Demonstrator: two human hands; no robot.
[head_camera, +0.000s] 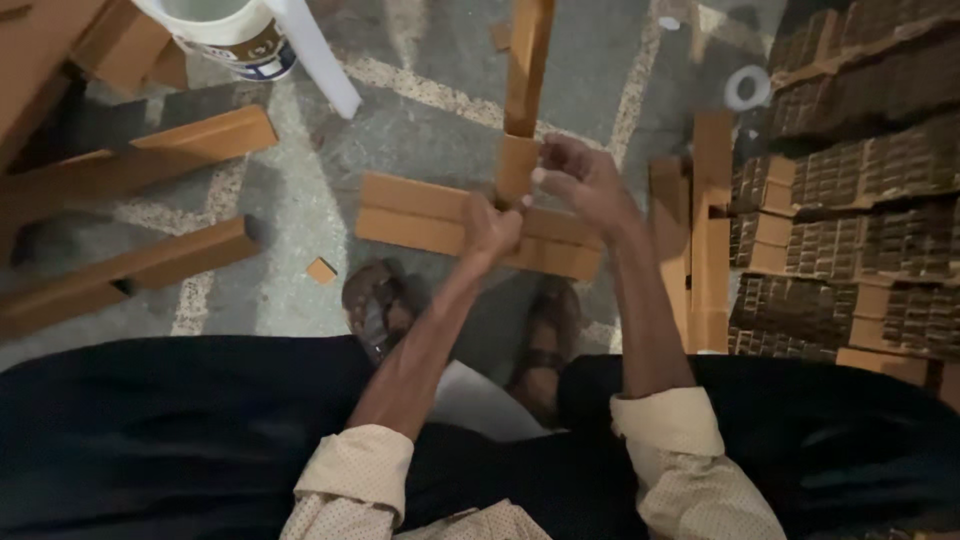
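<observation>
My sleeves (668, 450) are cream with a fine dot pattern. The cardboard strip (523, 90) I hold is tan. The floor (440, 130) is grey stone with pale veins. The stacked pieces (860, 200) are dark brown, grid-textured. The bucket (225, 30) is white.

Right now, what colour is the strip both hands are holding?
Light brown cardboard strip, seen in the head view.

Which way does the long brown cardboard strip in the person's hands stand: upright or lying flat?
Upright. The long brown cardboard strip rises toward the camera, gripped near its lower end by the left hand and right hand.
</observation>
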